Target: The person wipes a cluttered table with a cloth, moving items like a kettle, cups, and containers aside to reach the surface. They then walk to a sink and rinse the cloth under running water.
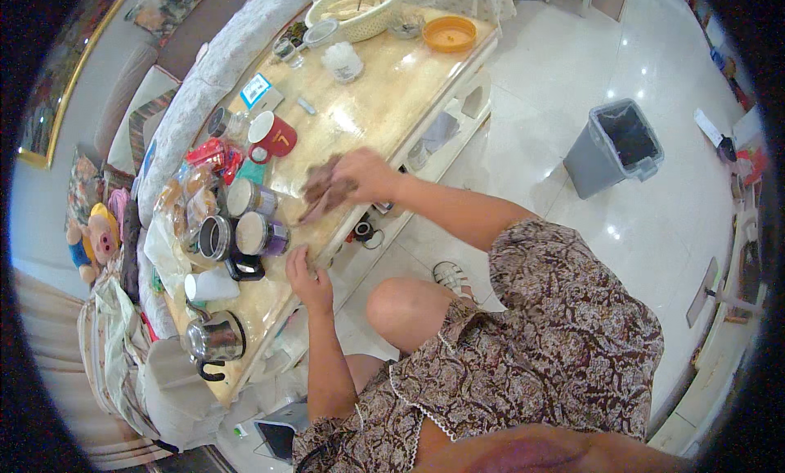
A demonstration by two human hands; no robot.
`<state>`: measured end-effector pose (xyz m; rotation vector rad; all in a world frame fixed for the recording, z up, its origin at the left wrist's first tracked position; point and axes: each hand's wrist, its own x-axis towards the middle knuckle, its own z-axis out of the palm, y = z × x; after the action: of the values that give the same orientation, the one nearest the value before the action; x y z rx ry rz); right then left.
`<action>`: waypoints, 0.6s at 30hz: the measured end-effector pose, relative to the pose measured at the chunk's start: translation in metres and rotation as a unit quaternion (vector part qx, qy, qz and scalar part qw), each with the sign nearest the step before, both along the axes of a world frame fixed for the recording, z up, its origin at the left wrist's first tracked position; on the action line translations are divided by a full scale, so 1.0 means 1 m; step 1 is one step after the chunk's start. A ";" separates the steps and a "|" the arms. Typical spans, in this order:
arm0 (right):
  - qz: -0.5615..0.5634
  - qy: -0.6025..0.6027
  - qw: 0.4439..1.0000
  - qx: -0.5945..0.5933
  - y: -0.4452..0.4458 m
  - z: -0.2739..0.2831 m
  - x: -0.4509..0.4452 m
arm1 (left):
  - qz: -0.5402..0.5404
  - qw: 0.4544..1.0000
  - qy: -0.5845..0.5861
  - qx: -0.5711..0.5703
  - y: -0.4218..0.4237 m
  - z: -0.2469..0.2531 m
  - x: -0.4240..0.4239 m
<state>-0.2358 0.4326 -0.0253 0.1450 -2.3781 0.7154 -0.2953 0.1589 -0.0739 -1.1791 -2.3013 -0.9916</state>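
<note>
In my right hand (368,175) is a crumpled brown cloth (322,188), blurred, over the glossy tabletop (380,108). My left hand (311,283) rests at the table's near edge, fingers apart and holding nothing. Close by it stand two lidded jars, one with a purple label (262,234) and one behind it (250,197). A black-handled cup (216,239) and a white cup (211,286) lie to the left of that hand. Beyond the cloth is a red mug (273,136) with a white inside.
A steel kettle (216,337) stands at the table's left end. Farther along are bagged bread (199,194), a jar of white contents (342,62), an orange bowl (449,34) and a woven basket (362,25). A shelf (423,157) runs below the top. On the floor stands a grey bin (598,154).
</note>
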 end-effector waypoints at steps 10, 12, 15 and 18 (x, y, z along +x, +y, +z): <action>-0.419 0.026 0.861 -0.288 0.243 0.057 0.222 | -0.036 0.999 0.001 0.037 -0.002 0.002 -0.005; -0.368 0.143 0.825 -0.405 0.277 0.064 0.296 | -0.035 0.999 -0.017 0.037 -0.001 -0.001 0.000; -0.361 0.233 0.773 -0.466 0.318 0.054 0.392 | -0.047 0.997 -0.052 0.039 0.004 -0.001 -0.006; -0.526 0.174 0.716 -0.426 0.319 0.049 0.431 | -0.087 0.992 -0.076 0.046 -0.002 0.004 -0.011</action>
<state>0.1948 0.7514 0.0235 -1.2434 -1.1938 0.9498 -0.3063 0.1567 -0.0697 -1.3264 -2.2681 -1.2758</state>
